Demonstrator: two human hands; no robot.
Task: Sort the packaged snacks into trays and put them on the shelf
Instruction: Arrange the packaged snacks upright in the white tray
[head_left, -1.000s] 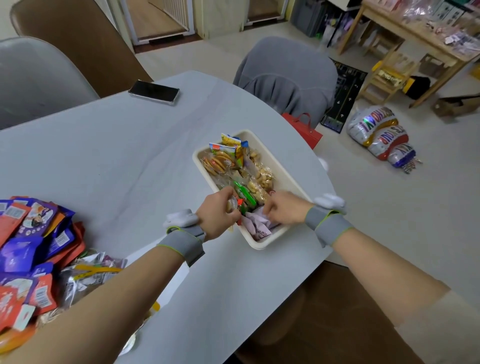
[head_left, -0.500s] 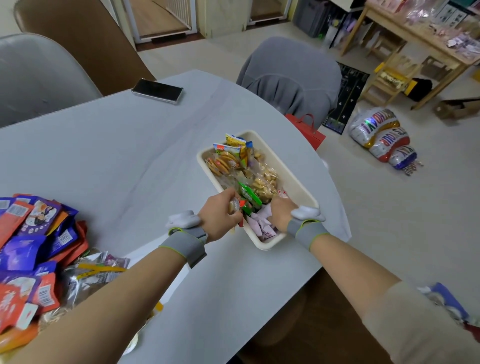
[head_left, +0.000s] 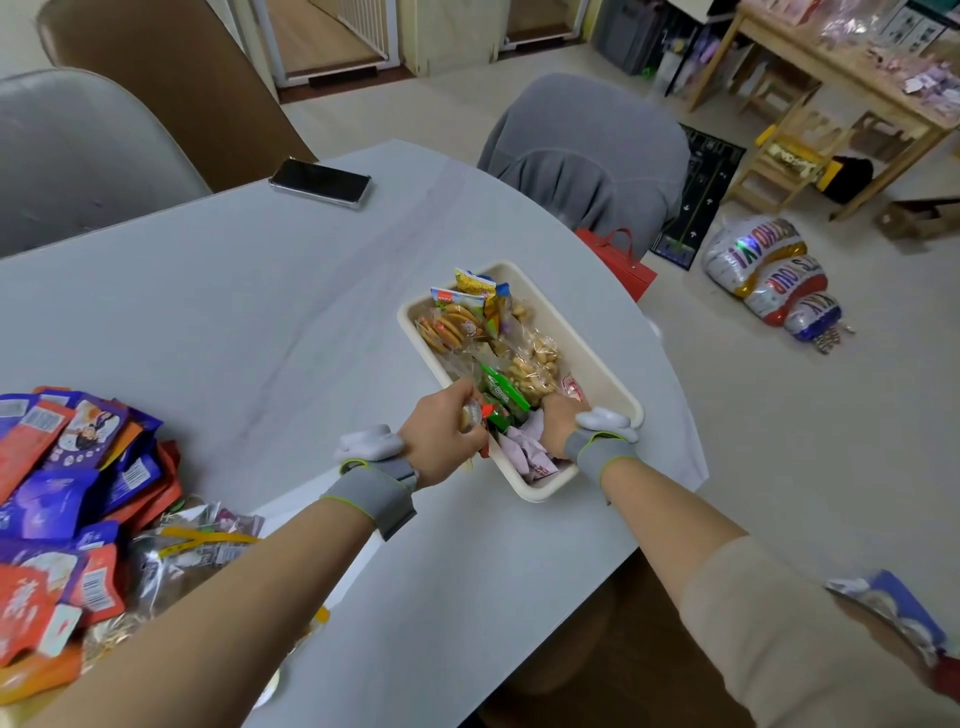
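At the table's (head_left: 311, 322) left edge a heap of unsorted packets (head_left: 62, 499), purple, red and orange, was recorded, untouched across the last second. Further right, the left hand (head_left: 441, 436) was noted at the near left corner of the cream tray (head_left: 597, 353), its fingers curled around a small red-tipped sachet (head_left: 475, 415); that hold was unchanged from a second earlier. The tray itself, set near the table's right edge, was found filled with biscuit packs (head_left: 449, 327), a clear bag of nuts (head_left: 530, 364), a green packet (head_left: 501, 392) and pale pink wrappers (head_left: 524, 449). The right hand (head_left: 563, 421), logged a second earlier as resting over the pink wrappers from the right, had been brought down among the packets at the near end, its fingers buried in them; whether anything was pinched could not be told. The tray was judged close to full, with tidying under way before shelving. A phone (head_left: 321, 182) was listed at the far side.
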